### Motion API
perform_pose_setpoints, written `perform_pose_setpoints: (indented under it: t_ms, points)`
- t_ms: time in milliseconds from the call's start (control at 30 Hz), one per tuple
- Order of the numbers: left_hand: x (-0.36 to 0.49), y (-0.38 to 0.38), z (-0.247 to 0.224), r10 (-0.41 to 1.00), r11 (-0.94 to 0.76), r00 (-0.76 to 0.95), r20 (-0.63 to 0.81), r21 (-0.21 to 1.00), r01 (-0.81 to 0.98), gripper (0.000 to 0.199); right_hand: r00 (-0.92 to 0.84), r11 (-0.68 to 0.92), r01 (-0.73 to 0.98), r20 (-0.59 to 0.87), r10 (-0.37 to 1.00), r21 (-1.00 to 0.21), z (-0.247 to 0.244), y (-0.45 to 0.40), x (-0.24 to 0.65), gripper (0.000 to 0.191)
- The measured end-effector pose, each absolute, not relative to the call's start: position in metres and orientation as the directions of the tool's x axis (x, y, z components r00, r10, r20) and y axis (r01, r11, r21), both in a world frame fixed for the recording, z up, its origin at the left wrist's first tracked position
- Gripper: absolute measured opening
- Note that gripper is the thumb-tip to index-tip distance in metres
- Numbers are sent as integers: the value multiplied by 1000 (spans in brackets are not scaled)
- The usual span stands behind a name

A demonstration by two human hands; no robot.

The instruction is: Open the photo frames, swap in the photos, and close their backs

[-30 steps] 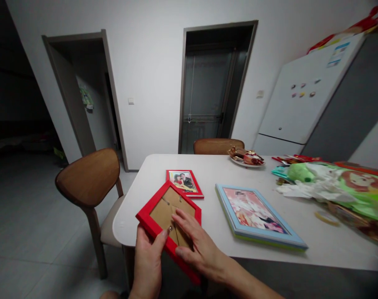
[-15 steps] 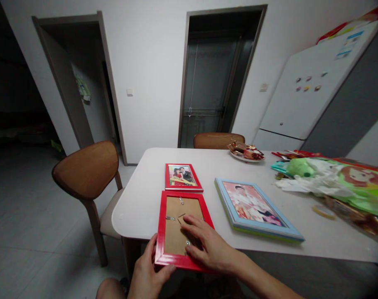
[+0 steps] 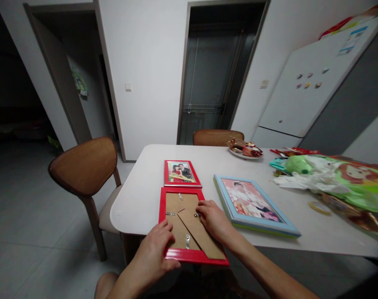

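Observation:
A red picture frame (image 3: 173,254) lies back side up at the table's near edge, its lower end jutting past it. Its brown backing board (image 3: 175,203) carries metal clips and a folded stand leg (image 3: 204,238). My left hand (image 3: 158,249) grips the lower left corner, fingers over the left side and thumb along the bottom bar. With curled fingers, my right hand (image 3: 214,220) presses at the metal turn clip (image 3: 196,215) on the right side. Just beyond lies a second red picture frame (image 3: 182,185), photo up. A blue picture frame (image 3: 254,187) rests to the right atop a green-edged one.
The white table (image 3: 133,199) has a plate (image 3: 245,155) of wrapped items at the back. Crumpled packaging (image 3: 326,174) and a tape roll (image 3: 320,208) lie on its right side. A brown chair (image 3: 86,166) stands left, another chair (image 3: 218,137) behind. A fridge (image 3: 307,83) is at back right.
My right hand has moved from the lower middle of the backing up to the clip on the right, uncovering the stand leg. My left hand's fingers have come up over the frame's left side.

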State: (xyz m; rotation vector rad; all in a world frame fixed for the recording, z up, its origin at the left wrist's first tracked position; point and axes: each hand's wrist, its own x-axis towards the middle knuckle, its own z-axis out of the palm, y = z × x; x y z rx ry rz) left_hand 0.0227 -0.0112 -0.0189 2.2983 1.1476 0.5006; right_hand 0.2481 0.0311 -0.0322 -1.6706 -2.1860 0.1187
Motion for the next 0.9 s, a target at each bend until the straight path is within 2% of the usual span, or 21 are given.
perform_pose_setpoints:
  t_ms: [267,400,500,667,833,900]
  points:
    - [22,-13,-17,827,-492,558,72,573,655,37,-212,305,905,307,928,-296,-27,26,234,25]
    - [24,-14,-18,823,-514,559,97,546,662,34,-325,430,823,312,893,-371,-20,28,201,24]
    - [25,-15,-19,816,-533,566,113,527,663,32,-378,466,810,289,879,-357,-22,37,181,20]
    - [26,-15,-19,821,-526,562,102,518,674,32,-296,382,865,284,912,-325,-29,49,169,19]
    - [26,-17,-18,834,-495,546,80,546,676,32,-264,363,870,306,915,-333,-30,54,180,20]
    - [26,-16,-18,832,-490,550,68,555,672,33,-200,302,899,318,927,-316,-29,58,187,23]
